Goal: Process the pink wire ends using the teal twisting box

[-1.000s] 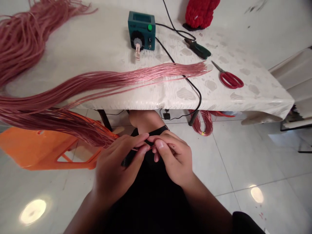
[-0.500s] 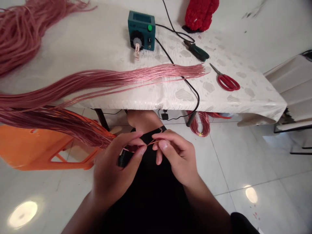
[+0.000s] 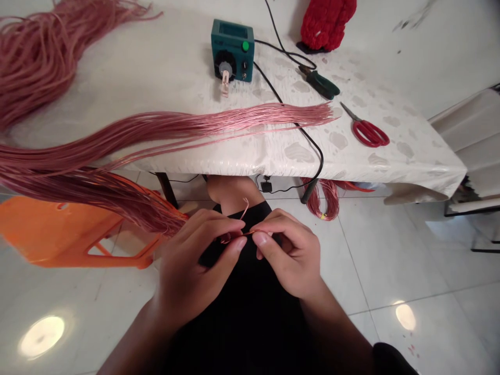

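Observation:
Between thumb and fingertips, my left hand [image 3: 207, 250] pinches a thin pink wire strand [image 3: 245, 209], whose bent end sticks up above the fingers. My right hand [image 3: 287, 250] grips the same strand a short way to the right, fingers closed. Only a short stretch of it shows between the two hands, over my lap. Beyond them, a long bundle of pink strands [image 3: 203, 123] lies along the table's near side and hangs over its left edge. The strand's other parts are hidden by my fingers.
On the table [image 3: 148, 67] stands a small green motor box [image 3: 233, 49] with a clip at its front. Green-handled pliers [image 3: 322, 83] and red scissors [image 3: 369, 133] lie to the right. An orange stool [image 3: 50, 229] is at left; a coiled wire bundle [image 3: 326, 200] hangs below.
My hands have come closer together along the strand. A bent end now stands up by the left fingertips, where before it showed near the right hand. The view has shifted slightly.

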Demonstrator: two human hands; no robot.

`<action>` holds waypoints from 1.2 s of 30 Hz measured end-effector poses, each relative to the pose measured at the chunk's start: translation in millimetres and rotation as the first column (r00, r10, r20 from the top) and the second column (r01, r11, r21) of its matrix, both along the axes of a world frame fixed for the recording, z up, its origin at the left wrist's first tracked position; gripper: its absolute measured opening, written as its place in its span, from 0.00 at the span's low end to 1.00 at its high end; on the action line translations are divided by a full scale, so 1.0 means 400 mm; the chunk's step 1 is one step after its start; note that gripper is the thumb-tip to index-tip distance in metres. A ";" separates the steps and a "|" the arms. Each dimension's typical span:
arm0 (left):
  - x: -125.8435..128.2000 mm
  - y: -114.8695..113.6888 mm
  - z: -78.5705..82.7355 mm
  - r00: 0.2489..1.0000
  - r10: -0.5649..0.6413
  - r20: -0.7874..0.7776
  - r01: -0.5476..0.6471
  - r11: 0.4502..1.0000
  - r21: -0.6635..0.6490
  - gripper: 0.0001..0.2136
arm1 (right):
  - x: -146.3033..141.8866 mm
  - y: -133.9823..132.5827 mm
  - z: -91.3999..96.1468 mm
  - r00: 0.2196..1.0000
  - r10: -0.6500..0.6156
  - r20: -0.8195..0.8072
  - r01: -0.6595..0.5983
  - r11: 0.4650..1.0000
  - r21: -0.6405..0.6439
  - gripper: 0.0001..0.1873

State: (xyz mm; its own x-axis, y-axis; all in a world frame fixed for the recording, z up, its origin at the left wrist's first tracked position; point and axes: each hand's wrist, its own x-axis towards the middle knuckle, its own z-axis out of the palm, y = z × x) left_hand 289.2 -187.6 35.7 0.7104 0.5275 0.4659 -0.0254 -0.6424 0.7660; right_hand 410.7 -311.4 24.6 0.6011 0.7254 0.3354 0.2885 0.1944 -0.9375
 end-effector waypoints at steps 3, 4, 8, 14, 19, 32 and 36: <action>0.008 0.004 0.002 0.998 -0.060 0.001 0.060 0.997 0.041 0.09 | 0.005 -0.005 0.005 0.998 0.017 0.056 -0.015 1.000 -0.026 0.05; 0.009 0.005 0.000 0.997 -0.075 -0.009 0.076 0.996 0.057 0.08 | 0.006 -0.007 0.005 0.997 0.015 0.070 -0.012 0.999 -0.034 0.05; 0.009 0.004 -0.003 0.993 -0.101 -0.062 0.105 0.992 0.076 0.06 | 0.006 -0.013 0.003 1.000 0.004 0.024 -0.003 1.000 -0.031 0.06; 0.003 0.002 0.004 0.990 -0.125 -0.071 0.128 0.991 0.041 0.05 | 0.001 -0.017 -0.006 0.982 0.013 -0.188 -0.003 0.998 0.055 0.06; -0.002 0.006 0.004 0.973 -0.188 -0.135 0.200 0.977 0.076 0.07 | 0.013 -0.017 -0.003 0.995 0.091 -0.039 -0.091 0.996 -0.016 0.07; 0.003 -0.013 0.029 0.902 -0.153 -0.405 0.105 0.985 -0.137 0.04 | 0.014 -0.019 -0.003 0.997 0.056 0.045 -0.053 0.997 -0.056 0.08; 0.001 -0.014 0.032 0.885 -0.141 -0.443 0.090 0.987 -0.135 0.04 | 0.013 -0.016 0.001 0.995 0.064 0.071 -0.056 0.993 -0.104 0.10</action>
State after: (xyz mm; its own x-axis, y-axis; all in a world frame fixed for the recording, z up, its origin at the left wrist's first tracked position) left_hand 289.4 -193.2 48.6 0.8889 0.4573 0.0273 0.2691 -0.5693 0.7768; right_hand 415.8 -317.8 24.9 0.5314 0.7921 0.3005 0.3489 0.1186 -0.9296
